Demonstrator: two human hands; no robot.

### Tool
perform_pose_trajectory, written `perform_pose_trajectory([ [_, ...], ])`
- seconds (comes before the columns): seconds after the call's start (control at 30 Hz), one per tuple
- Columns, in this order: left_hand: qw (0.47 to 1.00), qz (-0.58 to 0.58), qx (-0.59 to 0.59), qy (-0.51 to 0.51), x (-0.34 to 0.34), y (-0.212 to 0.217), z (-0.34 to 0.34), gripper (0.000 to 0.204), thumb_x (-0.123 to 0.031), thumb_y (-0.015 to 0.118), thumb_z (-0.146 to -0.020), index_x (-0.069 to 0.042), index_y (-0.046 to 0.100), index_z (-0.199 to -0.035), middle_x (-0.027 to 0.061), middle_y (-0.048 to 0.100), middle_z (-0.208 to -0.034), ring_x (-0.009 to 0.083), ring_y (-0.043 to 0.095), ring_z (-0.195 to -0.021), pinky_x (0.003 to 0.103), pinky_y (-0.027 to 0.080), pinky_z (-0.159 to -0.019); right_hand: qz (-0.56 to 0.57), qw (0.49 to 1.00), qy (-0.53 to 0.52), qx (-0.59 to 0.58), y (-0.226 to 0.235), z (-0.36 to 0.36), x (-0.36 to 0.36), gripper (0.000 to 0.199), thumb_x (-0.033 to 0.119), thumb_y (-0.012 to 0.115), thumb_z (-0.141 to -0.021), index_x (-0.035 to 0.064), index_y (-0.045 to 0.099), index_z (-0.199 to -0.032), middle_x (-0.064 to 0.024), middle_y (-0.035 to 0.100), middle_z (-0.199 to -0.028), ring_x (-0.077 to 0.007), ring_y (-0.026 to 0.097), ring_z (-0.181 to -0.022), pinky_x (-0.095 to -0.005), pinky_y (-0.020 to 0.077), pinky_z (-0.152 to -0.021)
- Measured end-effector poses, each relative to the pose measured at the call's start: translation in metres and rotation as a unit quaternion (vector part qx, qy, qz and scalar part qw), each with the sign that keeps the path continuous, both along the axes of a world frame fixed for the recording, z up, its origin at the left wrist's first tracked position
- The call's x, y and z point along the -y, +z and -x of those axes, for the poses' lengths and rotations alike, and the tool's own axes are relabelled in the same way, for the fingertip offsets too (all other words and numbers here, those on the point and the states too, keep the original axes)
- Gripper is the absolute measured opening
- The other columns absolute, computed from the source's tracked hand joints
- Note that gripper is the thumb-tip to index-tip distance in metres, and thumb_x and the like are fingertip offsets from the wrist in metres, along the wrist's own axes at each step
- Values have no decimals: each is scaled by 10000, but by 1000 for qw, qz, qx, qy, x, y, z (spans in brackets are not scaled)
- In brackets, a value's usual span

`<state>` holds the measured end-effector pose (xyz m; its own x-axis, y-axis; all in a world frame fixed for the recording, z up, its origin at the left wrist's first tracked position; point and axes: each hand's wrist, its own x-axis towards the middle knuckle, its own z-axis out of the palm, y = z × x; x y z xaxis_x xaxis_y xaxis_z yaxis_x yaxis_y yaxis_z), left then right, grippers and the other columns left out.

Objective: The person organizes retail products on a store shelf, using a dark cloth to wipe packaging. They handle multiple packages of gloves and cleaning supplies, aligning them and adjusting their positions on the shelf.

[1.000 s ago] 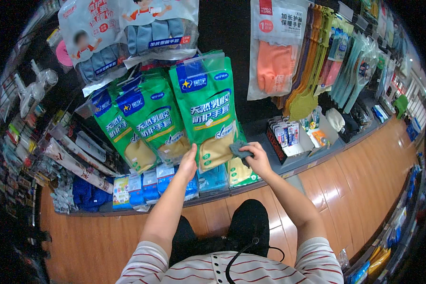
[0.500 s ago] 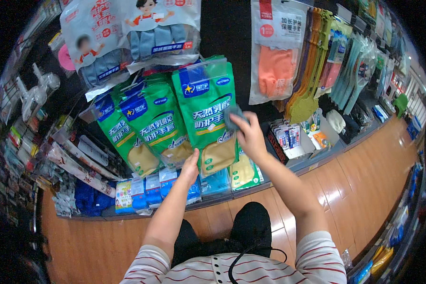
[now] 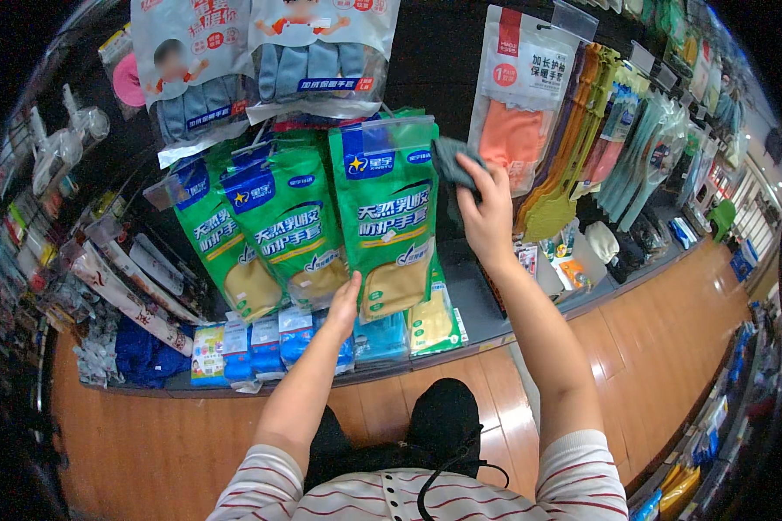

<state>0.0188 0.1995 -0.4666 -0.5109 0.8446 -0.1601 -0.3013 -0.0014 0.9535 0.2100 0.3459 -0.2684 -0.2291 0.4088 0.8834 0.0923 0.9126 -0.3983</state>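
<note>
— Sleeves first: two striped ones at the lower edge, one forearm rising from each toward the display.

— And the hands?

— Left hand (image 3: 346, 300) lies flat, fingers straight and holding nothing, against the lower end of a green glove packet (image 3: 389, 221). Right hand (image 3: 488, 211) is raised higher, fingers closed around a small dark grey cloth (image 3: 452, 162) held against that packet's upper right corner.

— How many green packets hang there?

— Three in a row: the one touched, a second (image 3: 288, 227) to its left, a third (image 3: 220, 247) beyond that.

— Below them?

— Small blue packs (image 3: 269, 340) in a row on the shelf (image 3: 482, 314); their number I cannot tell.

— Farther up?

— Two grey glove bags (image 3: 261, 65) above, one orange glove bag (image 3: 520, 104) to the right.
</note>
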Motion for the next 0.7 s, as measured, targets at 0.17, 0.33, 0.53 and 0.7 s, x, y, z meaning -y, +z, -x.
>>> perform_pose_trajectory([
  [0.17,1000,-21,10,-6,-8,-19,4,686,-527,461,-885,45,441,-1263,125,480,-1278,210,428,-1165,312,299,-991,14,995,-83,59,5,48,4,386,63,571,-723,102,589,-1107,-192,495,-995,-362,537,-890,-428,477,-742],
  [0.33,1000,-4,2,4,-2,16,-15,629,-496,448,-904,32,462,-1246,100,510,-1245,186,452,-1126,300,315,-973,-72,987,-97,108,-22,68,47,451,68,584,-713,126,560,-1159,-153,505,-992,-333,538,-877,-405,487,-702],
  [0.53,998,45,11,34,15,53,-28,558,-455,426,-928,19,492,-1216,78,537,-1202,165,465,-1100,283,328,-957,-103,986,-67,112,-15,57,52,498,25,598,-662,142,584,-1146,-165,504,-1019,-334,521,-908,-390,462,-762],
  [0.7,998,45,12,29,4,44,-29,537,-445,430,-929,14,513,-1196,78,555,-1171,162,493,-1064,288,355,-930,-134,978,-86,132,-35,61,49,516,12,587,-666,138,566,-1166,-153,505,-997,-320,523,-874,-385,468,-719],
])
